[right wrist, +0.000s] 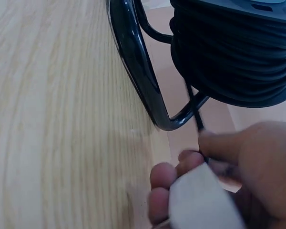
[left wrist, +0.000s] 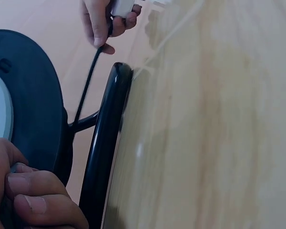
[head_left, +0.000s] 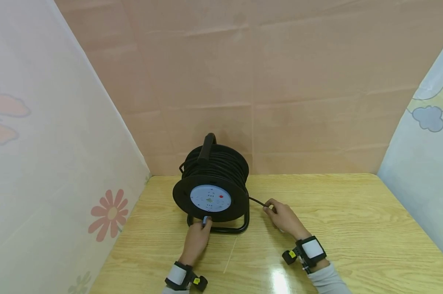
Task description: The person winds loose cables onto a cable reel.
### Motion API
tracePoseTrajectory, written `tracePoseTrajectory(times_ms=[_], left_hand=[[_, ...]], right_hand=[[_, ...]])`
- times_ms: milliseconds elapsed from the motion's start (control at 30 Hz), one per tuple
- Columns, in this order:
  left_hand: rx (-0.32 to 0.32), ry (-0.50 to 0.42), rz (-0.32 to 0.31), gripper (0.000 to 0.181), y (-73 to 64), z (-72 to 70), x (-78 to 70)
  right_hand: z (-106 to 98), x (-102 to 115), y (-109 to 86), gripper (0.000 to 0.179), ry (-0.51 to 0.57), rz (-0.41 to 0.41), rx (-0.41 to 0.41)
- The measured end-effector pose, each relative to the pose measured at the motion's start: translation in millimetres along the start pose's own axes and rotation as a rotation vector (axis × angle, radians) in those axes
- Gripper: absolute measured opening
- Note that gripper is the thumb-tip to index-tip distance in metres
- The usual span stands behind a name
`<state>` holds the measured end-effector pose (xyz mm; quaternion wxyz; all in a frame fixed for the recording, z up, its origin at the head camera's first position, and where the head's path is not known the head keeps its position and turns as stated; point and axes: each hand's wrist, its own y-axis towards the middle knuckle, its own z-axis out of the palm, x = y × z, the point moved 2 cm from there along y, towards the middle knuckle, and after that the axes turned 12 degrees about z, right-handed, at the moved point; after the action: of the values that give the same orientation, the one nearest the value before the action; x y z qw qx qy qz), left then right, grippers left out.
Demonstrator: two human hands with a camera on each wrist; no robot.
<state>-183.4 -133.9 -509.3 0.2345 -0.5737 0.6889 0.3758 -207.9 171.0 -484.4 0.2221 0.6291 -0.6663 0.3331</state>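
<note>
A black cable reel [head_left: 211,179] stands on the wooden table, its round pale blue socket panel [head_left: 210,198] facing the person. My left hand [head_left: 197,239] is at the lower rim of the reel and grips a small blue-grey knob [head_left: 205,220]; in the left wrist view the curled fingers [left wrist: 38,186] mostly hide it. To the right of the reel, my right hand [head_left: 285,219] pinches the black cable [right wrist: 194,107] that runs out from the drum. A white block [right wrist: 202,198] at the cable's end, perhaps its plug, sits in the right palm.
A black tube frame [head_left: 229,230] carries the reel, with a carrying handle [head_left: 206,149] on top. Behind the wooden table [head_left: 354,228] rises a brown papered wall [head_left: 298,102]. Patterned white walls [head_left: 59,143] flank the left and right sides.
</note>
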Motion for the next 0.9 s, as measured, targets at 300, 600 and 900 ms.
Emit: tracePoseTrajectory(times_ms=[300,600,900], left_hand=[[-0.025,-0.014,-0.031,0.047,0.8,-12.9,6.1],[-0.061,-0.022,-0.049,0.048,0.8,-25.1,6.8],[-0.106,-0.070,-0.075,0.050,5.1,-37.7,5.7]], right_hand=[[3.8,1.0,3.2,0.020,-0.046,-0.066,-0.061],[10.6,3.5,3.2,0.021,-0.029,-0.085,-0.039],[16.0,3.7,3.2,0.037,-0.011,-0.175,0.007]])
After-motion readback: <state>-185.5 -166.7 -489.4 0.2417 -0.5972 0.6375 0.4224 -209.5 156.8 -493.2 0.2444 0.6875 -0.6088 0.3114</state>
